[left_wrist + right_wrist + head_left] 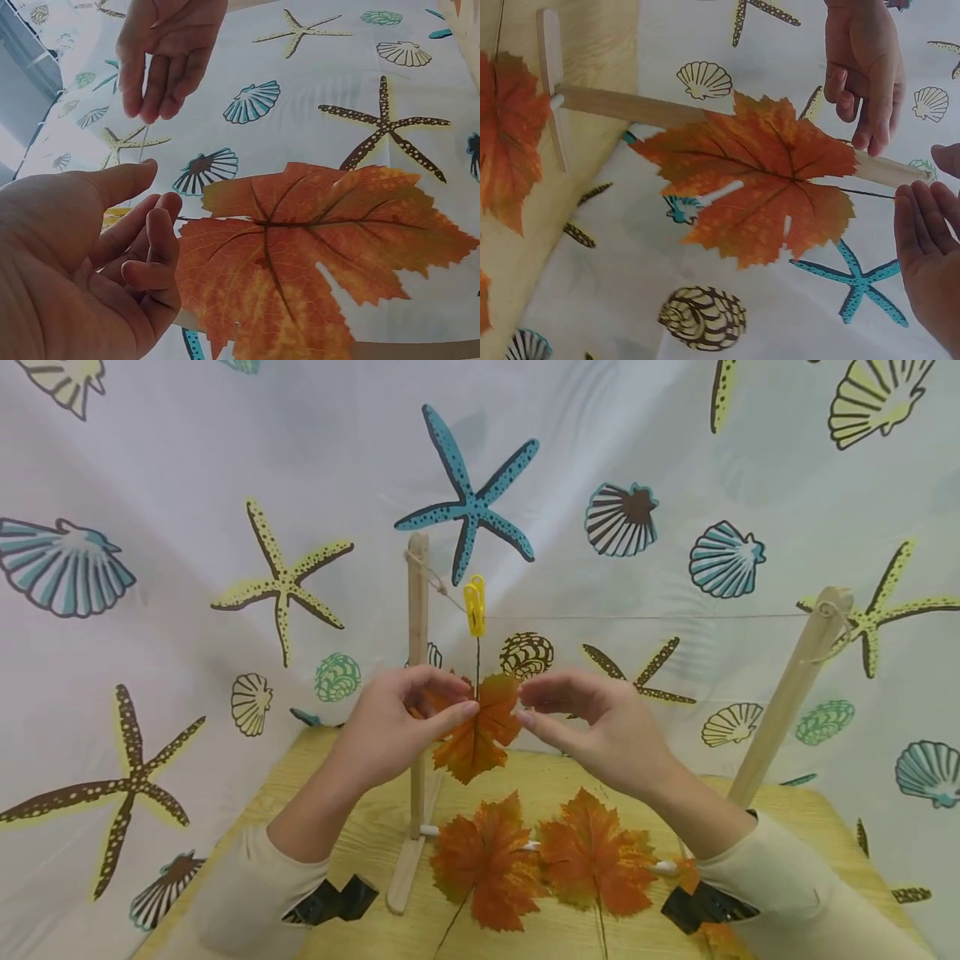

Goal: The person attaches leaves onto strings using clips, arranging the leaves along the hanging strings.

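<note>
The orange leaf (pixel 477 727) is hanging by its dark stem from a yellow clothespin (pixel 474 605), which is clipping it to the thin string (pixel 645 617) running between two wooden posts. It is dangling above the far part of the yellow wooden table (pixel 360 843), just right of the left post (pixel 417 685). My left hand (pixel 397 722) is hovering at the leaf's left edge with fingers loosely extended and gripping nothing; its fingertips seem to be brushing the leaf, though I cannot tell for sure from the head view. My right hand (pixel 592 718) is hovering at the leaf's right edge, fingers relaxed and open, holding nothing.

Near me on the table, two more orange leaves are lying flat side by side, one on the left (pixel 486 864) and one on the right (pixel 596 852). The right post (pixel 791 693) is leaning at the table's right side. A pale cloth (pixel 187 568) printed with starfish and shells is covering the background.
</note>
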{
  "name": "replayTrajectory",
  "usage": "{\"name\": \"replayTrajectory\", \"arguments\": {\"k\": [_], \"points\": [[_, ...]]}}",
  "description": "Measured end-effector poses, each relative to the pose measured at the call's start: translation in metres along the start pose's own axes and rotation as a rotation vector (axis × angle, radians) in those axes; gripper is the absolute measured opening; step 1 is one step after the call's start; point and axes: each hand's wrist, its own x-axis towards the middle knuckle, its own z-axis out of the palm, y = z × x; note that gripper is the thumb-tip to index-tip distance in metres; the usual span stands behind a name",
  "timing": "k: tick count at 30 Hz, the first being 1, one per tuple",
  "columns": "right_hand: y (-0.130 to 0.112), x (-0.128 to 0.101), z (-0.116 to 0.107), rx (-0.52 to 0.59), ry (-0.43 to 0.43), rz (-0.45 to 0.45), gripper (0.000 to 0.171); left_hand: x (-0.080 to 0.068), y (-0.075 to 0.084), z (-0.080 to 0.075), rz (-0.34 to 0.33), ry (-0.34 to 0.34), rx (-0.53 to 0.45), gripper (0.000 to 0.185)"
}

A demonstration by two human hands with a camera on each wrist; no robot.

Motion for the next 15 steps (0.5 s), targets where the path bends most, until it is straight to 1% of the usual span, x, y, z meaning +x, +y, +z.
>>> {"name": "replayTrajectory", "arguments": {"k": [4, 5, 8, 11, 15], "points": [[0.011, -0.013, 0.008, 0.061, -0.016, 0.077, 0.023, -0.007, -0.003, 0.006, -0.02, -0.037, -0.006, 0.02], [0.018, -0.015, 0.01, 0.067, -0.02, 0.09, 0.025, -0.008, -0.003, 0.007, -0.026, -0.041, -0.003, 0.019], [0.022, -0.021, 0.014, 0.081, -0.021, 0.131, 0.026, -0.01, -0.003, 0.01, -0.025, -0.059, -0.002, 0.016], [0.021, -0.025, 0.017, 0.112, -0.022, 0.145, 0.023, -0.012, -0.005, 0.011, -0.019, -0.081, -0.014, 0.014], [0.011, -0.028, 0.021, 0.148, -0.034, 0.151, 0.019, -0.014, -0.011, 0.014, -0.011, -0.135, -0.029, 0.015]]}}
